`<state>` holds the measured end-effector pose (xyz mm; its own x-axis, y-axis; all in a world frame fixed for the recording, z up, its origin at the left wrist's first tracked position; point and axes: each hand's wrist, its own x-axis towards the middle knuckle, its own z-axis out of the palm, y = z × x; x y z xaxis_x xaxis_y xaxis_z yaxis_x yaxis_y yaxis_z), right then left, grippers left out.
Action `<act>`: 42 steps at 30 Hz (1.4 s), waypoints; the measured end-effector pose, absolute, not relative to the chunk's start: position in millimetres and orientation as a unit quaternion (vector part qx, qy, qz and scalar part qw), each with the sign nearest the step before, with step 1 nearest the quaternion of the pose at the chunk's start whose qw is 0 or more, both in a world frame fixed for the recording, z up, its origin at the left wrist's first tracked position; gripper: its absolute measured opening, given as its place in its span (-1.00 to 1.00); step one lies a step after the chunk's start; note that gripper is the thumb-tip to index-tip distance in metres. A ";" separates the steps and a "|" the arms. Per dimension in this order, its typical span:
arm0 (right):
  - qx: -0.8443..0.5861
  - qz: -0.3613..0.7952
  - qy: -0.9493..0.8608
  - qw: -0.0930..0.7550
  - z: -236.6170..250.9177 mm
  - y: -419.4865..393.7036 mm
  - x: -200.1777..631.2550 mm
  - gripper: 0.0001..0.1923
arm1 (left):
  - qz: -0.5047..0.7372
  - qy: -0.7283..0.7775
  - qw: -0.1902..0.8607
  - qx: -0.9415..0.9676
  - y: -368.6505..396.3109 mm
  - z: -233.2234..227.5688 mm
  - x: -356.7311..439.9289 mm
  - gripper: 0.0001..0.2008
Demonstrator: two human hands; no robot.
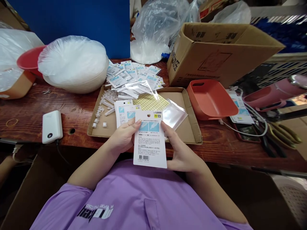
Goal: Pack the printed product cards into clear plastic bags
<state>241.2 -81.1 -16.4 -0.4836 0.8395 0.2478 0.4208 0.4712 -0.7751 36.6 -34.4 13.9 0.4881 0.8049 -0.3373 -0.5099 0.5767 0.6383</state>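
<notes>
A white printed card (150, 143) with a blue picture strip and a barcode is held upright before my chest. My left hand (124, 135) pinches its left edge near the top, thumb on the front. From the other side my right hand (182, 151) grips the right edge. Just behind, more of these cards (122, 114) lean together by my left fingers. They lie over a shallow cardboard tray (194, 127) holding small clear plastic pieces (103, 103), a yellow patterned sheet (153, 104) and clear plastic bags (175, 115).
Packed cards (131, 75) are piled behind the tray. A bag-covered bowl (76, 64) and a white power bank (52, 126) stand left. To the right are an orange bin (211, 100), a cardboard box (216, 59), scissors (283, 135) and a pink bottle (271, 92).
</notes>
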 end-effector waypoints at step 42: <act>-0.363 0.078 -0.799 0.474 -24.7 -82.1 221.0 -0.24 | 0.284 0.119 0.823 0.478 -19.8 9.1 -20.1 -0.61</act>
<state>221.0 -82.1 -24.7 -0.2883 0.6534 0.7000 0.5050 0.7249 -0.4686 -20.1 -19.8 9.1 0.8100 0.5816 0.0753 -0.3536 0.3819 0.8539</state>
